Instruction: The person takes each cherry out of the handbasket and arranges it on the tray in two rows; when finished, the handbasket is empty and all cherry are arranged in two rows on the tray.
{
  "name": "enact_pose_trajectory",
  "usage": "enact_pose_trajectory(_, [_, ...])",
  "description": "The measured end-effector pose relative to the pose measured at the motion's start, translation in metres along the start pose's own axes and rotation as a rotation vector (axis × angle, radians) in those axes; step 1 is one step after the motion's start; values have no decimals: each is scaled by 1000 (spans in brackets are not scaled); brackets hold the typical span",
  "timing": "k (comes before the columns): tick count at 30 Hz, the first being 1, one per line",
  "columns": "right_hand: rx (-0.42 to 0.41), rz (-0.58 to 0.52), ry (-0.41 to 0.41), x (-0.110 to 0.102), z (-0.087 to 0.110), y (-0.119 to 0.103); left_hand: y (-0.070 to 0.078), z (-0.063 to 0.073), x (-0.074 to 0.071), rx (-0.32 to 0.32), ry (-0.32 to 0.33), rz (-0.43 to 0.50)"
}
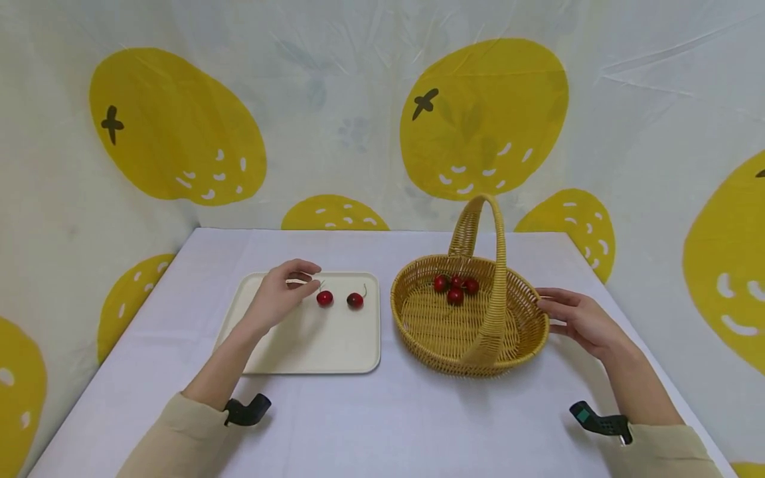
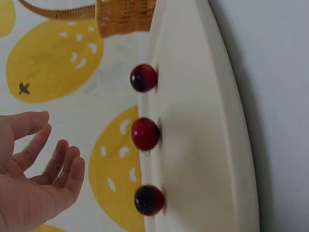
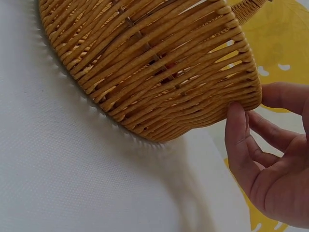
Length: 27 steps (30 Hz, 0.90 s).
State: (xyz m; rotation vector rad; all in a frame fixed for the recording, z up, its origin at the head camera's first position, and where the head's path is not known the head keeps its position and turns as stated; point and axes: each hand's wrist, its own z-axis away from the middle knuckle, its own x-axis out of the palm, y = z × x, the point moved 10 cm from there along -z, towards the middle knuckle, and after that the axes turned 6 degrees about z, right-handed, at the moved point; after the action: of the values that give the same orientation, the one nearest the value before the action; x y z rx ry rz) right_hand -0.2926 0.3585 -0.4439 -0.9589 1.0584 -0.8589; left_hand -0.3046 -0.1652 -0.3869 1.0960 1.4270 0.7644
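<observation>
While the left hand (image 1: 281, 292) hovers spread over the tray (image 1: 311, 345)
Right hand (image 1: 576, 318), fingers relaxed, touches the wicker basket (image 1: 520, 318) rim at three o'clock.

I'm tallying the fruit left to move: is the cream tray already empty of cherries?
No. The left wrist view shows three cherries on the tray, near the left hand.

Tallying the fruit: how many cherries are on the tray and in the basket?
7. Three cherries on the tray, one hidden behind the left hand in the head view; four at the far side of the basket. Others could be hidden.
</observation>
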Motion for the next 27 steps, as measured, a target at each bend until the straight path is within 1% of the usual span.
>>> enact_pose_trajectory(3, [-6, -16, -11, 1, 0, 1, 4, 1, 10, -10, -25, 17])
enact_pose_trajectory(6, [6, -28, -9, 1, 0, 3, 6, 0, 19, -17, -42, 33])
enact_pose_trajectory(10, [20, -18, -1, -1, 0, 3, 13, -4, 33, -2, -75, 74])
enact_pose_trajectory(14, [18, -4, -1, -2, 0, 2, 23, -8, 52, 8, -125, 93])
enact_pose_trajectory(18, [18, -6, -1, -2, 0, 2, 30, -13, 71, -1, -173, 98])
enact_pose_trajectory(21, [26, -10, 2, -2, -1, 4, 34, -15, 86, -7, -217, 139])
enact_pose_trajectory(23, [22, -11, -3, -1, -1, 4, 38, -17, 95, 7, -239, 152])
enact_pose_trajectory(27, [16, -21, -9, 0, -1, 3, 49, -20, 111, 66, -270, 149])
